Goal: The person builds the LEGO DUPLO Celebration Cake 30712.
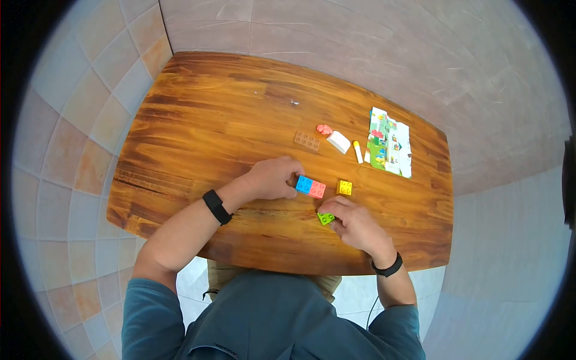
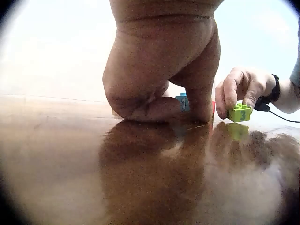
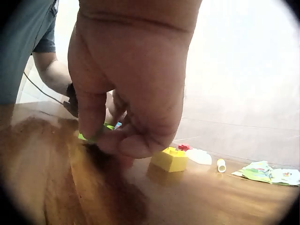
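My left hand (image 1: 275, 178) pinches the left end of a blue toy building brick (image 1: 304, 183), which bears a number 1 in the left wrist view. A red brick (image 1: 318, 189) sits end to end against the blue one. Between thumb and fingers of my right hand (image 1: 354, 223) is a lime-green brick (image 1: 326, 218); its side, marked 3, faces the left wrist camera (image 2: 242, 115). That green brick is close over the table, nearer my body than the red one. Just beyond the right hand stands a yellow brick (image 1: 345, 188).
Farther back on the wooden table (image 1: 210, 108) lie a tan studded plate (image 1: 307, 141), a red bumpy piece (image 1: 324, 129), a white curved piece (image 1: 339, 142) and a white stick with a yellow tip (image 1: 358, 152). A printed picture sheet (image 1: 390, 144) lies at the right.
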The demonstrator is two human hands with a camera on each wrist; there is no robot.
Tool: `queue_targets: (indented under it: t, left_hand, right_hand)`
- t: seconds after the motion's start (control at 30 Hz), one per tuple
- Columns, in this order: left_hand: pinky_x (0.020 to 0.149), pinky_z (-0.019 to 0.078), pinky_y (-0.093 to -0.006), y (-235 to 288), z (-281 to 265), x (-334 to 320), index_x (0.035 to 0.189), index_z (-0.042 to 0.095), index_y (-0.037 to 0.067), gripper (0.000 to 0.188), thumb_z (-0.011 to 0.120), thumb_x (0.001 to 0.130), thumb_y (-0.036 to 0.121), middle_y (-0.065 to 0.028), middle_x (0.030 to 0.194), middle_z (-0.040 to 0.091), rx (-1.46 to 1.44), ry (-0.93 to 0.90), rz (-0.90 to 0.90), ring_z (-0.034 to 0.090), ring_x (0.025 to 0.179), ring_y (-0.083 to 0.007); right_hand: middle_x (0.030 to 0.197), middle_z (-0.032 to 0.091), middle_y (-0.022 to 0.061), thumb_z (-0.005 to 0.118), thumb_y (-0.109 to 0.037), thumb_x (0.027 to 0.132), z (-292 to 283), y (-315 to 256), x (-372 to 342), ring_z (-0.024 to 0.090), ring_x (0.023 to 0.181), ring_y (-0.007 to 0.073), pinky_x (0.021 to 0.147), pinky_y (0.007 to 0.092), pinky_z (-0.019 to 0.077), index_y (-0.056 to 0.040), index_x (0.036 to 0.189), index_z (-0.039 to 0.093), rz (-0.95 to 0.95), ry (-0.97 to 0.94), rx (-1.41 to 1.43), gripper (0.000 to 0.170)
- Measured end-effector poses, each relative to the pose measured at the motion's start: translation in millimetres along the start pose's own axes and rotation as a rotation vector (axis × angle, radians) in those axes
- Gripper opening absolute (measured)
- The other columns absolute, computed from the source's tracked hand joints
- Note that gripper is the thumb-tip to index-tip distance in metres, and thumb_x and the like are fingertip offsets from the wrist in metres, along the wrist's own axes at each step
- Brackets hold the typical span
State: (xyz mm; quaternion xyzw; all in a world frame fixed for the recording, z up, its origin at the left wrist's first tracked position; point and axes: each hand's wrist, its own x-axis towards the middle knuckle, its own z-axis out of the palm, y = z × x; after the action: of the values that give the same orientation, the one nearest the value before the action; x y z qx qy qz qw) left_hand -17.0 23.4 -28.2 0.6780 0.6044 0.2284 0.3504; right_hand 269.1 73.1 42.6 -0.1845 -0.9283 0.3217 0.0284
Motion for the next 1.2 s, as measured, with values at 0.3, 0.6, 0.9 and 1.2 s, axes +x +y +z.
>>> queue_targets:
  t: [0.3,0.6,0.9,1.2]
  left_hand:
    - [0.079,0.0531,-0.0444,15,1,-4,0.096,0.065,0.012,0.048,0.094,0.071,0.041,-0.0087,0.101,0.064,0.151,0.028,-0.044,0.066,0.095,-0.0324]
    - [0.093,0.0567,-0.0425,12,-3,6,0.151,0.054,0.013,0.083,0.088,0.076,0.03,-0.0162,0.127,0.066,0.12,0.028,0.044,0.07,0.11,-0.0311]
    - [0.086,0.0564,-0.0418,28,-15,28,0.159,0.048,0.016,0.085,0.081,0.081,0.016,-0.0145,0.117,0.067,0.152,-0.216,0.094,0.07,0.105,-0.0295]
    - [0.087,0.0557,-0.0439,35,-12,25,0.159,0.045,0.015,0.087,0.08,0.08,0.015,-0.0153,0.118,0.065,0.118,-0.09,0.159,0.068,0.106,-0.0343]
  right_hand:
    - [0.128,0.066,0.0178,0.075,-0.004,0.087,1,-7,-3,0.066,0.117,0.0408,0.1,0.0475,0.0562,-0.0041,0.127,0.068,0.103,0.049,-0.007,0.041]
    - [0.119,0.068,0.0177,0.075,-0.009,0.091,8,-2,-2,0.067,0.112,0.0412,0.097,0.0479,0.0553,-0.0013,0.129,0.066,0.097,0.08,-0.033,0.04]
    - [0.126,0.068,0.0192,0.072,0.003,0.085,4,2,-7,0.066,0.117,0.0422,0.101,0.0488,0.055,-0.0001,0.13,0.064,0.055,0.079,-0.063,0.045]
    - [0.136,0.066,0.0174,0.081,-0.02,0.089,11,0,-7,0.066,0.121,0.0409,0.102,0.0469,0.0553,-0.0038,0.133,0.065,0.102,0.122,-0.111,0.05]
